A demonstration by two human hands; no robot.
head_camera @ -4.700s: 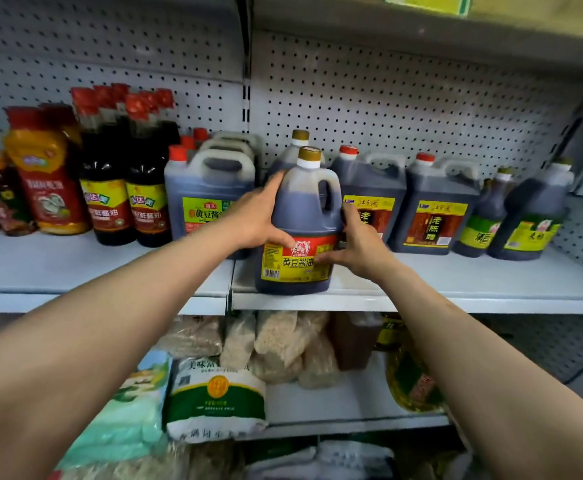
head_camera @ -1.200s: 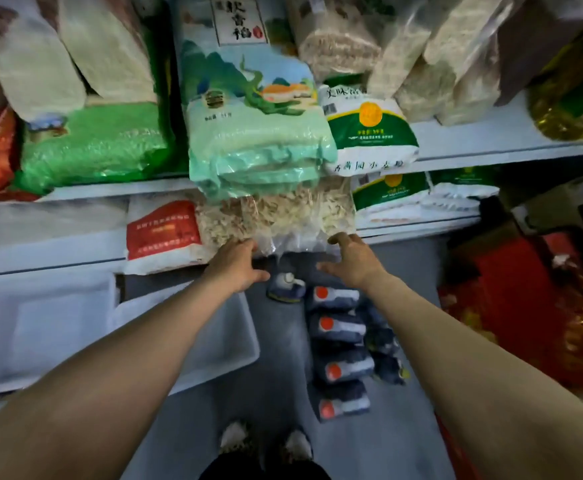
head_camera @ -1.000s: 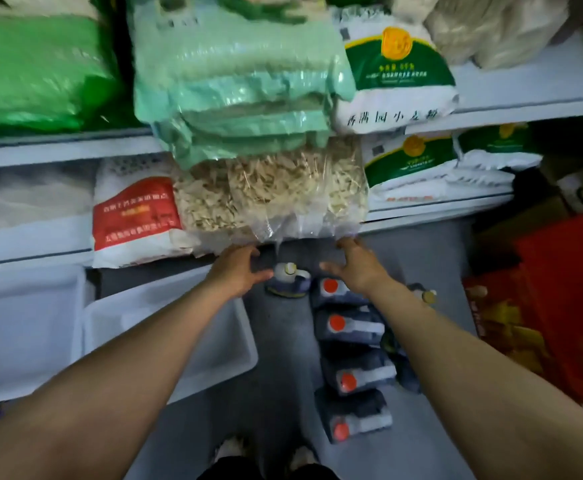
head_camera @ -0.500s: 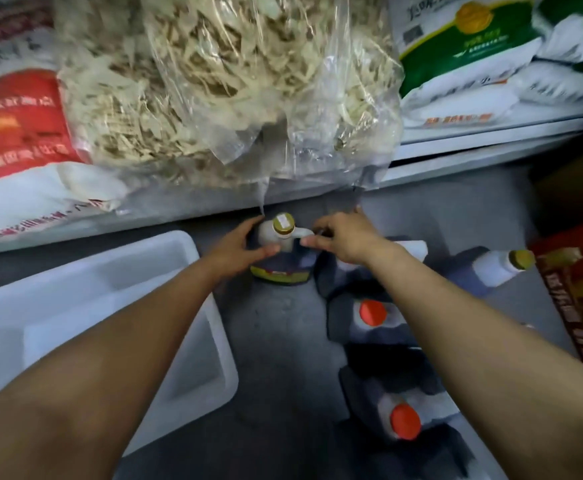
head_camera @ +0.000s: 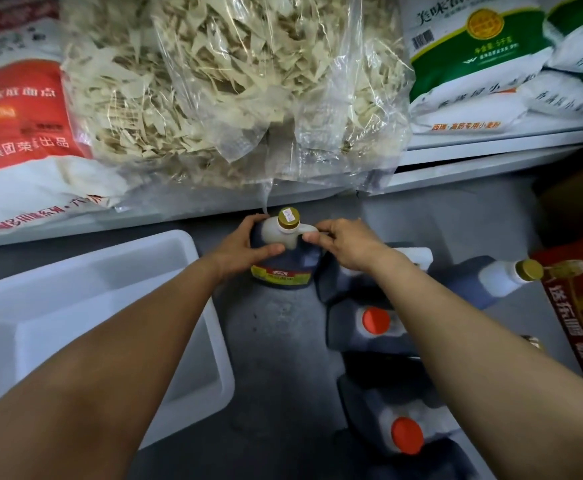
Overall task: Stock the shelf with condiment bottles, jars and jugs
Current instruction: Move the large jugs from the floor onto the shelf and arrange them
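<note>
Since half a second ago both hands have closed in on the gold-capped jug [head_camera: 284, 252], which stands upright on the grey floor [head_camera: 283, 341] just in front of the bottom shelf edge [head_camera: 473, 161], at about 12 o'clock from where I look down. My left hand [head_camera: 239, 249] now wraps the jug's shoulder from 9 o'clock, thumb laid across the pale upper part, and my right hand [head_camera: 347, 244] pinches the white handle [head_camera: 309, 232] at 3 o'clock, fingers curled round it. Earlier the left fingers only reached toward the neck; now both hands grip, so I judge the lift is about to begin and the jug has not yet left the floor. Working outward, at 4 o'clock from the jug stand orange-capped jugs [head_camera: 374, 320] in a row running back toward me, the nearest just beside it, and a second gold-capped jug lying on its side [head_camera: 497, 278] sits at 3 o'clock, well apart. At 8 o'clock is a white plastic tub [head_camera: 200, 323]. Above, a clear bag of dried strips [head_camera: 248, 91] overhangs the shelf edge right over the cap, so I would draw the jug toward me before raising it, or it may snag the plastic. Several jugs remain on the floor, so by my reckoning the stocking is far from finished.
</note>
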